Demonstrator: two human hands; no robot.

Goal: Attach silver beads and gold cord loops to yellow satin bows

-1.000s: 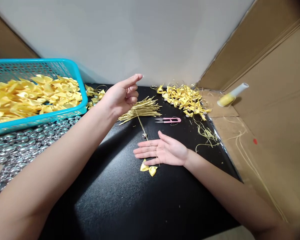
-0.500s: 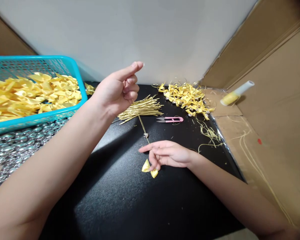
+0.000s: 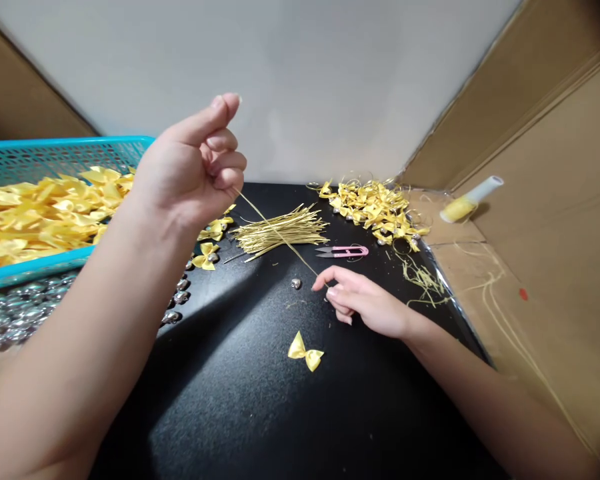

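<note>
A thin gold cord (image 3: 279, 233) runs taut and slanting between my two hands above the black table. Its upper end goes into my left hand (image 3: 200, 160), which is raised at the left with curled fingers closed on it. At the lower end, my right hand (image 3: 363, 303) pinches the cord between thumb and fingers. Just left of my right fingertips, a small silver bell-like bead (image 3: 296, 284) lies loose on the table. Nearer to me a yellow satin bow (image 3: 305, 351) lies by itself, touched by neither hand.
A turquoise basket (image 3: 70, 141) of yellow bows stands left, with silver beads (image 3: 25, 313) before it. Behind lie a bundle of gold cords (image 3: 283, 231), pink thread snips (image 3: 343, 251) and a pile of finished-looking bows (image 3: 375, 207). A spool tube (image 3: 473, 199) rests on cardboard at right.
My left hand has moved left and up, pulling the cord out straight. My right hand has come away from the bow and shifted right, now pinching the cord. The bow and bead lie free.
</note>
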